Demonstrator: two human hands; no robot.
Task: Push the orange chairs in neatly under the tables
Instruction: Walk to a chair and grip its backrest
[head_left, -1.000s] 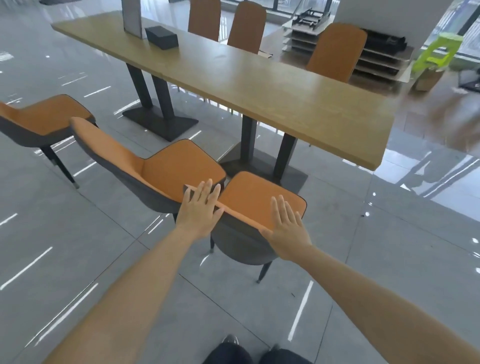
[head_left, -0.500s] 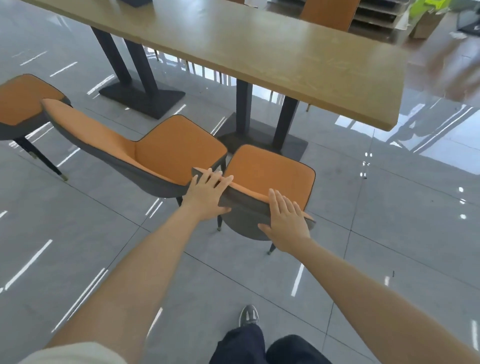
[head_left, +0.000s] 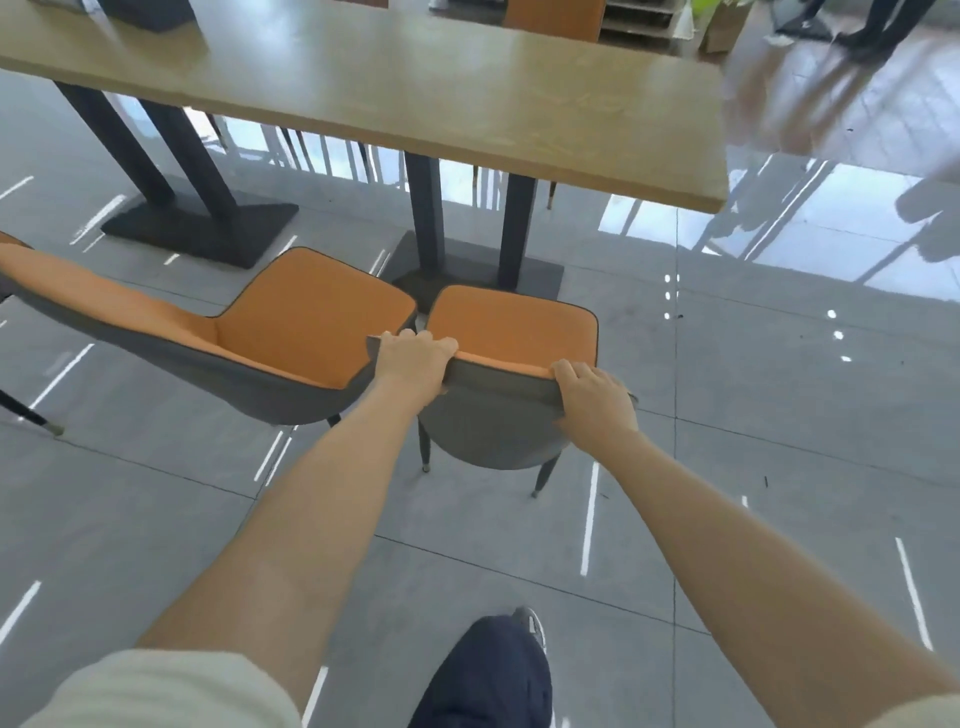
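Clearly both hands grip the backrest (head_left: 498, 410) top: left hand (head_left: 415, 364) fingers curled over its left corner, right hand (head_left: 592, 397) fingers hooked over the right end, prob. so the orange chair (head_left: 514, 327) pushes straight w/o twisting. Seat lies just beyond the fingers, short of the table (head_left: 467, 104) edge, pedestal base (head_left: 467, 283) dead ahead. Second chair (head_left: 311, 312) sits angled just left of the left fingers, nearly touching. No brands/writing legible.

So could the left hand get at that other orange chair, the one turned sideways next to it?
Probably yes. The left hand grips the backrest top of the near chair, and the sideways chair stands right beside it with nothing between them. It would have to let go first, though.
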